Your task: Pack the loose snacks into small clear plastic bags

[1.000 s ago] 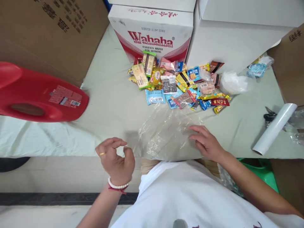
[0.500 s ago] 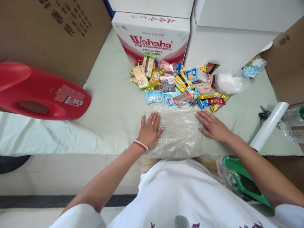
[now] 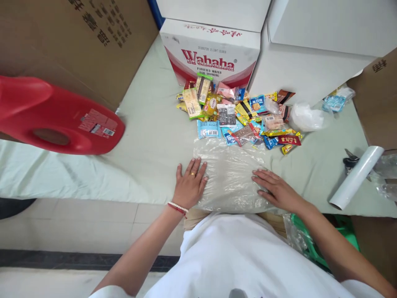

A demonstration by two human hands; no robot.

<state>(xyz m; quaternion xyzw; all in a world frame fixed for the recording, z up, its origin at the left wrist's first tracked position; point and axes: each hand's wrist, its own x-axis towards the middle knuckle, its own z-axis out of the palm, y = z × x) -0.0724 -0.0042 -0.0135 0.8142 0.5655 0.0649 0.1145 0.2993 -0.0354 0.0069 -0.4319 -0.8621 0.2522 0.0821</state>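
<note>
On my feed, the clear plastic bag (image 3: 229,176) now lies flatter on the counter (image 3: 151,124), left hand (image 3: 187,187) spread at nine o'clock, right hand (image 3: 279,191) loosely spread at three, snack packets (image 3: 227,115) at twelve.

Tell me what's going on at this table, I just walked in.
A person in a white top has both hands flat on a clear plastic sheet or bag: the left hand at its left edge, the right hand on its right side. The plastic lies spread at the table's near edge, somewhat wrinkled. Just beyond it sits a pile of wrapped snacks, in front of a Wahaha water carton.
</note>
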